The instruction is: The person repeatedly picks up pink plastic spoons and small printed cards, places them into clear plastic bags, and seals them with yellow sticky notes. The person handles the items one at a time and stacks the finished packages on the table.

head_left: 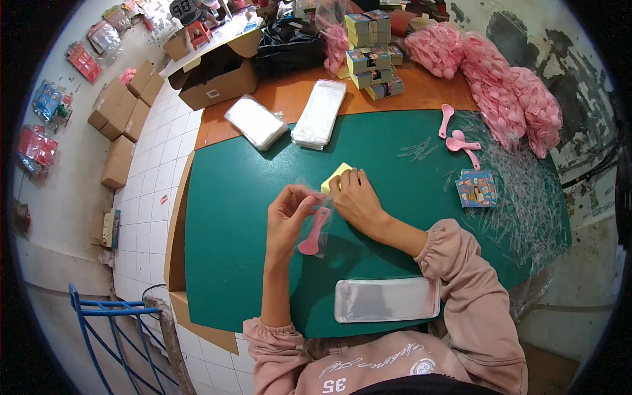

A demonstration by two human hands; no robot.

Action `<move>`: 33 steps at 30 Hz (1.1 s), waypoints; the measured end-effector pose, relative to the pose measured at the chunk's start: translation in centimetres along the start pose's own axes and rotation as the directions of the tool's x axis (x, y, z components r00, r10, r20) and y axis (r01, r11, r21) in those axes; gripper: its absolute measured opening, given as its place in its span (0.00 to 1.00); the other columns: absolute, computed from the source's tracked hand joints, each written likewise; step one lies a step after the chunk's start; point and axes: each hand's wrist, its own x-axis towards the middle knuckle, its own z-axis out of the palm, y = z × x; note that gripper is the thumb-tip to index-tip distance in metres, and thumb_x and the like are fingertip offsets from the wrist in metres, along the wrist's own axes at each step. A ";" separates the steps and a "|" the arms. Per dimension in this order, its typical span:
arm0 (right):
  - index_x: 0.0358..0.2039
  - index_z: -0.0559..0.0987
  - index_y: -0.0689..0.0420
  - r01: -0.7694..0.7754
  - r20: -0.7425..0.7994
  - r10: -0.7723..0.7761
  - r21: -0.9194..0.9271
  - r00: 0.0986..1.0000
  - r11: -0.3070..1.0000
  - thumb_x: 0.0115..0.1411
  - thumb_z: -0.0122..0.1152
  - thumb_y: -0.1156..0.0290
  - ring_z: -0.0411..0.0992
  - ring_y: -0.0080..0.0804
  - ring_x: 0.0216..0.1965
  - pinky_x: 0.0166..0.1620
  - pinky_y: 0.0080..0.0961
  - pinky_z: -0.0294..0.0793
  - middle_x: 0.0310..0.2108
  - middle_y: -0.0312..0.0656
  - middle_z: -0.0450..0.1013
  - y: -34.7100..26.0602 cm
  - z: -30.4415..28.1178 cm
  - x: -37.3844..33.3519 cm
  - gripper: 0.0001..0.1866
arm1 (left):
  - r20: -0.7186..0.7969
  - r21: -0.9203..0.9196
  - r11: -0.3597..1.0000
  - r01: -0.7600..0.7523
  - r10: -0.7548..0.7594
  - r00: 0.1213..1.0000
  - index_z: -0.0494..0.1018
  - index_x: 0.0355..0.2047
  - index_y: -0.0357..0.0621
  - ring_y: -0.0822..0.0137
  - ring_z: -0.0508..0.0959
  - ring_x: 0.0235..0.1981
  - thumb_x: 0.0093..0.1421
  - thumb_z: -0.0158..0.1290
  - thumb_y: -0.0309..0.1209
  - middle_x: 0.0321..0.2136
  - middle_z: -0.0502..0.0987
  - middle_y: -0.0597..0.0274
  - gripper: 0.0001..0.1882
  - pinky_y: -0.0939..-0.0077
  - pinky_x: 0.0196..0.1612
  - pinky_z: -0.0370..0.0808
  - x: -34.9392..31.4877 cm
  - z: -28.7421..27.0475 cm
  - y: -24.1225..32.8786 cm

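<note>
Nearest the person, to the right of the pink spoon (316,230), I see a flat oblong stack of glossy sleeves (382,309). The spoon, smooth and round-bowled, shows through a thin clear sleeve (321,250) over the flat green tabletop (237,263). Just left of it, the left hand (288,214) is closed in a pinch on the sleeve's upper end. Beyond the spoon to the right, the right hand (357,199) is half curled, fingertips on a pale yellow block (334,176); whether it grips, I cannot tell. Farther right of the spoon, square glossy cards (476,191) lie beside a wiry tangle of clear plastic strips (520,217), with loose pink spoons (455,143) past them. Well beyond that sleeved spoon bulge see-through bags (494,85) crammed with pink plastic
</note>
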 end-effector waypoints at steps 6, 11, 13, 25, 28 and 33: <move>0.33 0.72 0.64 -0.206 0.153 0.147 0.515 0.977 0.832 0.51 0.50 0.72 0.71 0.38 0.34 0.33 0.31 0.70 0.31 0.48 0.71 3.1 -2.5 0.0 0.11 | 0.065 0.019 0.998 0.062 -0.063 0.996 0.68 0.41 0.41 0.79 0.71 0.27 0.57 0.48 0.25 0.29 0.75 0.65 0.11 0.87 0.28 0.66 -0.3 0.2 0.5; 0.32 0.74 0.67 -0.389 0.333 0.268 0.901 0.904 0.193 0.53 0.54 0.67 0.70 0.31 0.34 0.35 0.27 0.69 0.33 0.45 0.70 7.4 -3.6 -0.8 0.13 | 0.099 0.018 0.995 0.101 -0.102 0.990 0.66 0.43 0.40 0.79 0.72 0.27 0.56 0.49 0.24 0.28 0.76 0.63 0.13 0.88 0.27 0.66 -0.5 2.1 0.3; 0.30 0.76 0.67 -0.510 0.545 0.009 0.790 0.838 -0.340 0.55 0.55 0.62 0.69 0.24 0.36 0.38 0.22 0.68 0.38 0.42 0.70 9.3 -5.3 -1.1 0.17 | 0.122 0.070 0.988 0.134 -0.142 0.982 0.66 0.41 0.41 0.78 0.73 0.27 0.55 0.49 0.23 0.27 0.76 0.63 0.12 0.87 0.27 0.66 -0.6 2.1 -0.3; 0.30 0.78 0.65 -0.469 0.452 -0.143 0.875 0.880 -0.123 0.53 0.58 0.65 0.66 0.18 0.28 0.32 0.18 0.67 0.26 0.37 0.73 10.5 -7.1 -2.4 0.14 | 0.225 0.187 0.962 0.197 -0.237 0.945 0.68 0.35 0.36 0.76 0.75 0.31 0.55 0.51 0.23 0.28 0.76 0.61 0.08 0.85 0.34 0.72 -0.7 3.6 -1.5; 0.31 0.78 0.65 -0.556 0.554 -0.062 0.830 0.830 -0.039 0.53 0.57 0.65 0.66 0.17 0.26 0.30 0.17 0.66 0.25 0.36 0.72 11.6 -7.3 -2.6 0.14 | 0.249 0.176 0.976 0.128 -0.170 0.953 0.69 0.33 0.35 0.75 0.76 0.32 0.55 0.51 0.23 0.28 0.76 0.60 0.06 0.84 0.34 0.73 -0.8 3.5 -1.8; 0.33 0.73 0.65 -0.482 0.400 0.412 0.869 0.818 0.115 0.54 0.55 0.68 0.67 0.17 0.27 0.29 0.18 0.69 0.24 0.38 0.72 13.1 -5.0 -4.0 0.12 | 0.246 0.058 0.975 0.217 -0.224 0.943 0.67 0.34 0.35 0.73 0.77 0.30 0.56 0.50 0.23 0.28 0.77 0.55 0.06 0.82 0.33 0.74 -0.4 4.0 -1.1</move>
